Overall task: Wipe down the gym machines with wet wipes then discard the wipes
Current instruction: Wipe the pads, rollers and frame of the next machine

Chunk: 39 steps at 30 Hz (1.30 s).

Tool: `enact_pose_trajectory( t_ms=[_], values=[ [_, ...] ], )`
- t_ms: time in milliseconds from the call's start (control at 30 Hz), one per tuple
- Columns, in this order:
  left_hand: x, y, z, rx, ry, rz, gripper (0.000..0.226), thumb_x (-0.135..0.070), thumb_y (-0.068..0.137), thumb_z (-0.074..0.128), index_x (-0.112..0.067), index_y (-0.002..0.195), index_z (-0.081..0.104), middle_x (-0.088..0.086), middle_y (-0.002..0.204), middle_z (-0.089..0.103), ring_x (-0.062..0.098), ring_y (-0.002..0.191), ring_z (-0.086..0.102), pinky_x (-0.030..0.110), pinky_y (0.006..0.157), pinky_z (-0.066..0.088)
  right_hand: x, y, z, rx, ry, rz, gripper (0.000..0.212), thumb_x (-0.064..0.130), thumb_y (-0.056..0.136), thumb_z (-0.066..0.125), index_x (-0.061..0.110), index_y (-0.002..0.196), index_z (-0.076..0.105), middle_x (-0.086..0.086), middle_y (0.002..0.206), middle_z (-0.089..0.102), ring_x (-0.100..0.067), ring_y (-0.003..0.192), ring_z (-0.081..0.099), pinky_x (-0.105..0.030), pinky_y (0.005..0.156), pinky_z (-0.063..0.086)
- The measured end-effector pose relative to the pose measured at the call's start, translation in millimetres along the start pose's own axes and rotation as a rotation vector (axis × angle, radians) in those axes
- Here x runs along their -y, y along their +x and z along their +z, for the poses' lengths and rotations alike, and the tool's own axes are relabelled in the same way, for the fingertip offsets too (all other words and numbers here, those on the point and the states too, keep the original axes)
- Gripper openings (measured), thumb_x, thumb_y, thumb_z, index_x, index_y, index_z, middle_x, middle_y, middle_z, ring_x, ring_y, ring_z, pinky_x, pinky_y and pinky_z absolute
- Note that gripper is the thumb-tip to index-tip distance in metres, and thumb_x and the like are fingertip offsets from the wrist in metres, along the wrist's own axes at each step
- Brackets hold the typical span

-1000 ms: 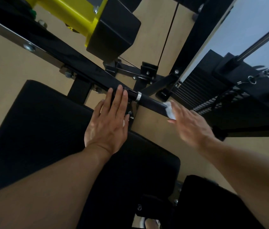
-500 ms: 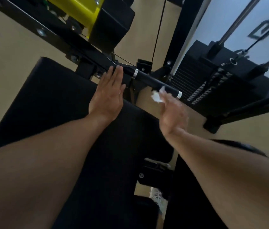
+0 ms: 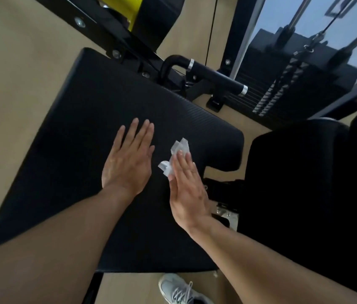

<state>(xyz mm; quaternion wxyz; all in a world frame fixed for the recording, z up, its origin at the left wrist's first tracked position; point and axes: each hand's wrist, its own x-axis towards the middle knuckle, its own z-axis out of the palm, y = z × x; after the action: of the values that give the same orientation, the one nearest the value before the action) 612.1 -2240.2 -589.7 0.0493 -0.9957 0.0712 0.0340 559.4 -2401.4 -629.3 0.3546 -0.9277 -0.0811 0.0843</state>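
A large black padded seat [image 3: 81, 137] of a gym machine fills the middle of the head view. My left hand [image 3: 129, 163] lies flat on the pad, fingers straight and together. Just to its right, my right hand [image 3: 187, 189] presses a crumpled white wet wipe [image 3: 176, 157] against the pad with straight fingers; the wipe sticks out beyond the fingertips and thumb side. Above the pad, the black handle bar [image 3: 214, 76] with silver rings is free of both hands.
A black weight stack [image 3: 293, 84] with cable and guide rods stands at the upper right. Another black pad [image 3: 304, 183] sits at the right. A black frame beam with a yellow part [image 3: 133, 9] crosses the top. My grey shoe [image 3: 179, 289] rests on the tan floor.
Both hands have come down from the handle bar onto the seat pad. The right hand brought the wipe with it and now presses it on the pad.
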Motion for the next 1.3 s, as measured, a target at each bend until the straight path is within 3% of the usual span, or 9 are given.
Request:
enact_pose_trajectory(
  t_ms=[167,333,600,800,967,1033,1167,1233,1300],
  values=[
    [-2,0,2,-0.03,0.003,0.007,0.054,-0.033,0.108,0.015,-0.015,0.158,0.009,0.001,0.168,0.012,0.02,0.156,0.003,0.044,0.127,0.007,-20,-2,-2,0.027,-0.242,-0.172,0.052,0.032,0.112,0.019,0.013,0.161,0.019,-0.004,0.169,0.011,-0.014,0.157,0.001,-0.039,0.128,0.008],
    [-2,1,4,-0.037,0.03,0.005,0.052,-0.031,0.108,0.019,-0.016,0.158,0.012,-0.001,0.167,0.013,0.021,0.156,0.004,0.045,0.126,0.01,-52,78,-40,-0.059,-0.176,0.342,0.056,0.038,0.11,0.008,0.016,0.162,0.007,-0.001,0.171,0.001,-0.012,0.156,-0.009,-0.033,0.127,-0.006],
    [-3,1,0,-0.023,0.004,-0.001,0.052,-0.03,0.108,0.022,-0.013,0.157,0.021,0.002,0.167,0.018,0.022,0.156,0.007,0.046,0.126,0.013,-11,5,-2,-0.205,0.042,-0.147,0.032,0.033,0.105,0.052,0.015,0.12,0.073,0.0,0.131,0.069,-0.018,0.136,0.054,-0.044,0.111,0.046],
    [-3,1,0,-0.003,0.025,0.006,0.053,-0.032,0.108,0.015,-0.015,0.157,0.01,0.002,0.168,0.012,0.022,0.156,0.003,0.045,0.126,0.009,-3,38,-17,-0.081,-0.34,-0.182,0.051,0.022,0.105,0.044,0.003,0.152,0.04,-0.014,0.161,0.036,-0.027,0.153,0.027,-0.042,0.125,0.024],
    [-1,-1,2,0.011,0.034,0.021,0.055,-0.034,0.106,0.008,-0.015,0.157,0.001,0.003,0.168,0.001,0.022,0.156,-0.006,0.045,0.126,0.005,5,17,-3,0.101,-0.252,-0.23,0.058,0.029,0.112,0.027,0.003,0.161,0.011,-0.012,0.17,0.0,-0.021,0.157,-0.004,-0.044,0.128,0.014],
    [-2,1,1,0.0,0.007,0.012,0.054,-0.032,0.107,0.014,-0.015,0.157,0.007,0.003,0.168,0.008,0.022,0.156,-0.001,0.046,0.126,0.008,-10,30,-8,0.035,-0.236,-0.082,0.059,0.03,0.112,0.023,0.009,0.162,0.0,-0.007,0.17,-0.01,-0.018,0.156,-0.013,-0.041,0.129,0.002],
    [-3,2,1,-0.011,-0.005,0.01,0.052,-0.03,0.108,0.019,-0.014,0.157,0.016,0.003,0.167,0.016,0.024,0.156,0.005,0.047,0.126,0.011,-59,90,-39,-0.122,-0.184,0.68,0.064,0.041,0.109,0.011,0.011,0.16,-0.012,-0.006,0.17,-0.014,-0.02,0.155,-0.015,-0.039,0.127,-0.005],
    [-3,2,1,-0.001,0.004,0.009,0.053,-0.031,0.108,0.019,-0.014,0.158,0.014,0.003,0.167,0.014,0.023,0.156,0.004,0.047,0.126,0.01,-55,104,-43,-0.154,-0.086,0.762,0.066,0.043,0.109,0.013,0.01,0.16,-0.012,-0.007,0.169,-0.015,-0.021,0.156,-0.014,-0.039,0.127,-0.006],
    [-3,1,1,0.012,0.011,0.004,0.054,-0.031,0.107,0.018,-0.015,0.158,0.009,0.002,0.168,0.01,0.023,0.156,0.001,0.047,0.126,0.008,-19,102,-31,-0.143,0.027,0.564,0.064,0.04,0.109,0.015,0.015,0.16,-0.015,-0.002,0.168,-0.022,-0.015,0.154,-0.02,-0.038,0.126,-0.01]
  ],
)
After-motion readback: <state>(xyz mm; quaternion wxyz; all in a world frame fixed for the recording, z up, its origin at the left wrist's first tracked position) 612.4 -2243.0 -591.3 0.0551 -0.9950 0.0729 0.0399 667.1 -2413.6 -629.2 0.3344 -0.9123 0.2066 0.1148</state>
